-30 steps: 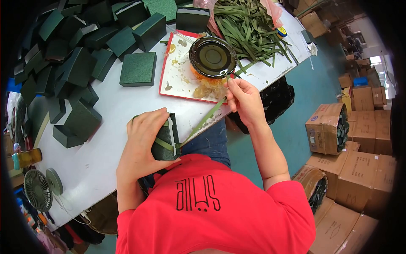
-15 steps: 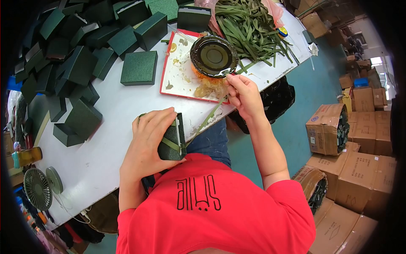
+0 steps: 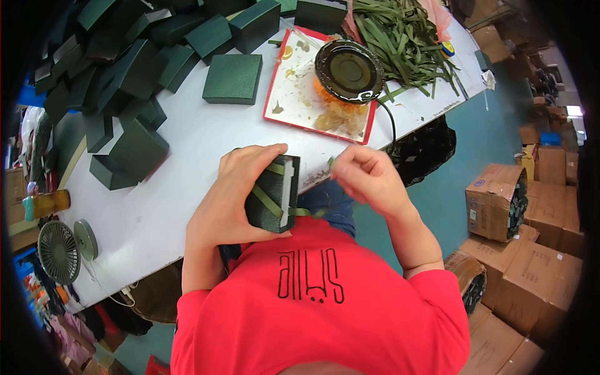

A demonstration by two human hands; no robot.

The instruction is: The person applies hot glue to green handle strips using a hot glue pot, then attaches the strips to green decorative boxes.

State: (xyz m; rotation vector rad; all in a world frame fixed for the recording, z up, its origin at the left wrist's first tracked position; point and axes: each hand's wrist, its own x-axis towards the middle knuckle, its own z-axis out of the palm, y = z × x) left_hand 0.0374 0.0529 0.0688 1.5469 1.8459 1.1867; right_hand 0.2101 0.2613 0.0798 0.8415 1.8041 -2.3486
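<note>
My left hand (image 3: 225,203) is wrapped around a small dark green box (image 3: 264,217), holding it on edge at the table's front edge, against my red shirt. A flat olive-green ribbon (image 3: 267,200) crosses the box's side, and a loose length trails off to the right. In the pinched fingertips of my right hand (image 3: 374,181) is the ribbon's end, raised to the right of the box. Beyond that hand, a round black hot pot (image 3: 350,72) with a dark glossy surface stands on a white, red-edged board (image 3: 290,97), with amber glue drips below its rim.
Many green boxes (image 3: 140,147) are heaped at the back left, and one closed box (image 3: 232,80) lies apart. A pile of green ribbons (image 3: 400,47) is at the back right. A small fan (image 3: 59,250) stands at left; cartons (image 3: 531,269) are stacked on the floor at right.
My right hand has drawn back from the pot's rim toward me, carrying the ribbon end, and the ribbon has gone slack. My left hand still holds the box. The view has shifted.
</note>
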